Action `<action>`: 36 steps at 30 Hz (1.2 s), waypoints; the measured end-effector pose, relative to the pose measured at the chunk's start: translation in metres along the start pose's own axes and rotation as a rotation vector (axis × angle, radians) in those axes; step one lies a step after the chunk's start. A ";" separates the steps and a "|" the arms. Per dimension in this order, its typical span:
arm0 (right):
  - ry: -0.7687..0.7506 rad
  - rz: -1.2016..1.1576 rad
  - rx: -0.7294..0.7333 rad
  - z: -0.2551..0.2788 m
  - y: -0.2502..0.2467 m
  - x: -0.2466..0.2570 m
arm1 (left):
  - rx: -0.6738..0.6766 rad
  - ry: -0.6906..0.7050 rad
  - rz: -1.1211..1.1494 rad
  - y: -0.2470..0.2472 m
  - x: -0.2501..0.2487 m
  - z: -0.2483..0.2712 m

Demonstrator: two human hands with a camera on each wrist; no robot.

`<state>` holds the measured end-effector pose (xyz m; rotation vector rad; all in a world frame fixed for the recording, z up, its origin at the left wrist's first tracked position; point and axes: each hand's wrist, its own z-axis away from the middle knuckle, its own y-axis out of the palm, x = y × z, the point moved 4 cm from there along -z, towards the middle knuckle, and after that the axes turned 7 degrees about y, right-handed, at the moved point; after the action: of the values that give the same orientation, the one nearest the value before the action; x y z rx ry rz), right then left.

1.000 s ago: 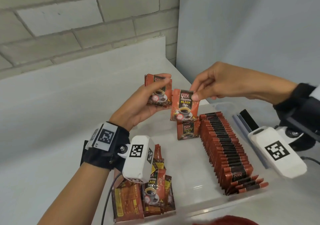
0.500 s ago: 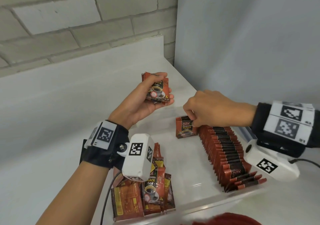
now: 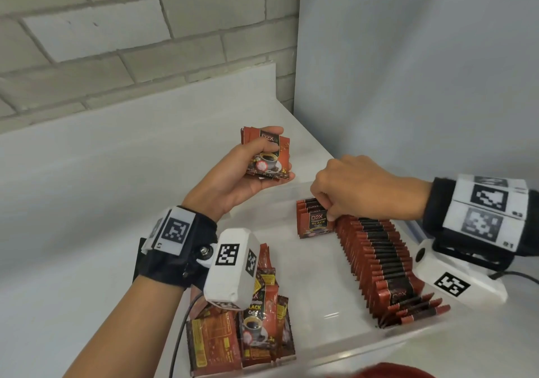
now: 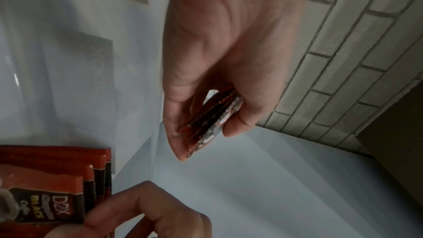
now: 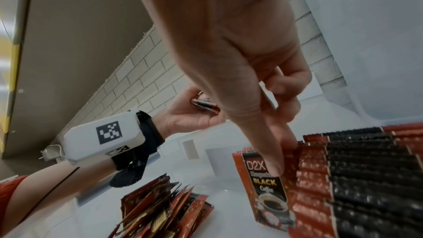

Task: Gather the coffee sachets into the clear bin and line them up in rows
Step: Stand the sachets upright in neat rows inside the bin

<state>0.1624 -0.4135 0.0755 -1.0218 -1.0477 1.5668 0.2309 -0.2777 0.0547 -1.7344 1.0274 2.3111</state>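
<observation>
Pinching the top edge of an upright sachet (image 3: 315, 224), the right hand (image 3: 361, 186) sits at the far end of the long row (image 3: 376, 258) inside the clear bin (image 3: 329, 316). Its thumb and forefinger close on that packet, which stands face-out against a few others at the start of a second line. The long row runs from near right toward far left, each packet on edge and leaning on the next.

Up and to the left, above the bin's far left corner, the left hand (image 3: 233, 179) curls round a small stack (image 3: 267, 154) of sachets, thumb across the printed face, fingers underneath. From the left wrist view the stack shows as several thin edges clamped between thumb and fingers.

So the supply lies just left of the working hand and a little higher, a short reach across. The right hand is nearer to the row's end and looks the one to set each packet; it would need turning upright, long edge parallel to its neighbours. A loose heap (image 3: 248, 328) lies in the bin's near left corner, probably still to be sorted.
</observation>
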 end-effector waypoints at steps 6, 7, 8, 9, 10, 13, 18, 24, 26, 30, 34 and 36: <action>0.007 -0.064 0.013 -0.001 0.000 -0.004 | 0.032 0.026 -0.090 0.001 0.000 0.000; 0.006 -0.095 0.025 -0.001 -0.001 -0.005 | 0.034 0.028 -0.096 0.001 0.000 0.000; 0.012 -0.140 0.045 0.000 -0.002 -0.008 | 0.037 0.030 -0.099 0.001 -0.001 0.000; 0.022 -0.203 0.070 0.001 -0.005 -0.011 | 0.041 0.031 -0.101 0.002 -0.001 0.001; 0.034 -0.284 0.099 0.001 -0.009 -0.015 | 0.044 0.032 -0.103 0.002 -0.002 0.001; 0.076 -0.553 0.120 -0.002 -0.026 -0.030 | 0.059 0.032 -0.113 0.003 -0.002 0.001; 0.187 -1.093 0.026 -0.010 -0.044 -0.051 | 0.085 0.034 -0.152 0.004 -0.001 0.003; 0.099 -1.206 0.081 -0.012 -0.045 -0.039 | 0.117 0.016 -0.204 0.006 0.003 0.003; 0.098 -1.210 0.079 -0.014 -0.044 -0.037 | 0.122 0.005 -0.221 0.006 0.003 0.004; 0.127 -1.143 0.061 -0.016 -0.043 -0.039 | 0.108 0.001 -0.273 0.005 0.004 0.005; 0.155 -0.984 0.065 -0.015 -0.040 -0.048 | 0.059 0.023 -0.294 0.005 0.001 0.004; 0.150 -0.932 0.112 -0.011 -0.036 -0.050 | 0.009 0.030 -0.261 0.003 -0.001 0.003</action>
<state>0.1921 -0.4543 0.1130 -0.4347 -1.0858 0.7575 0.2271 -0.2778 0.0576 -1.7837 0.7611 2.1228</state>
